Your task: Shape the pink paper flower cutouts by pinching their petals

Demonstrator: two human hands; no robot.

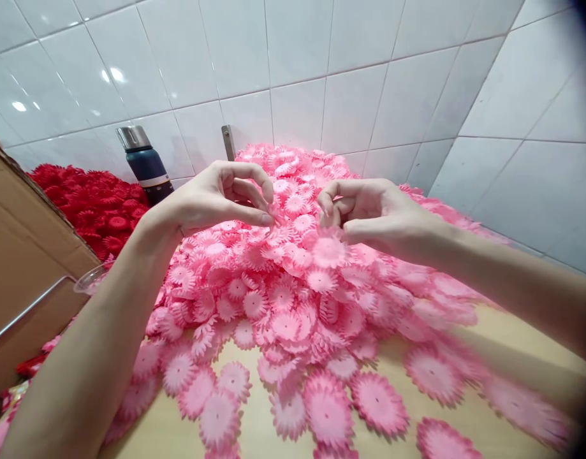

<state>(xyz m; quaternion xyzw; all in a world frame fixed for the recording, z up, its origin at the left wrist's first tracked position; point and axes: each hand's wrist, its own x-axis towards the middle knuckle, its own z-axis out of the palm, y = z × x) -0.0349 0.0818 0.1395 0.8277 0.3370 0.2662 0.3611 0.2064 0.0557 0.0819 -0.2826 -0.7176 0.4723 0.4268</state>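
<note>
My left hand (226,194) is raised over a big heap of pink flower-shaped pieces (283,296), thumb and fingertips drawn together. Whatever lies in that pinch is too small to make out against the pink behind it. Facing it, my right hand (369,207) has its fingers curled and closed. A pink scalloped flower piece (329,250), slightly blurred, hangs at the right fingertips and appears pinched there. The heaped pieces are thin and round, with fringed edges, and many show a small dark dot or hole at the centre. A gap separates the two hands.
Loose pink pieces lie across the pale wooden table (254,408). At left stand a cardboard box (29,255), a heap of red flower pieces (106,207) and a dark blue bottle (148,167). Behind rises a white tiled wall (302,44); a metal strip (228,142) stands against it.
</note>
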